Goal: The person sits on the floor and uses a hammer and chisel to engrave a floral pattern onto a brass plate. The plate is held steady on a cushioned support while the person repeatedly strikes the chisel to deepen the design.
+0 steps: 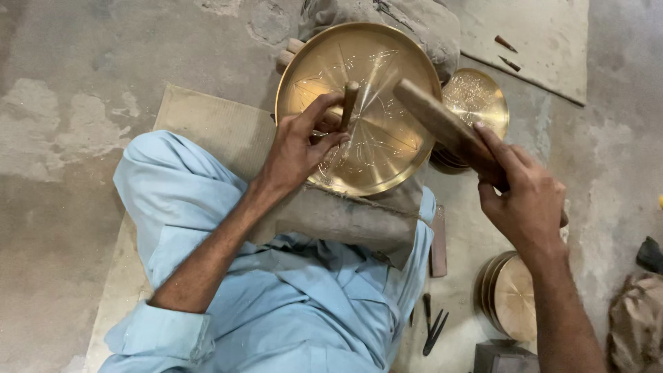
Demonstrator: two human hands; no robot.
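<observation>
Setting: rough grey concrete floor [62, 83], tan woven mat [207, 124] at left, person seated in pale blue clothing. Left hand [297, 148]: fingers closed around a short brown chisel punch [349, 103], tip standing on a round engraved brass plate [359, 103] propped on a sack-covered block [338, 217] at centre. Right hand [528, 200]: clenched on a raised wooden mallet [442, 124]. Advice: keep punch steady on the line, strike squarely. Plate: shiny gold, fine incised floral lines. Further brass plates [476, 100] lie beyond.
</observation>
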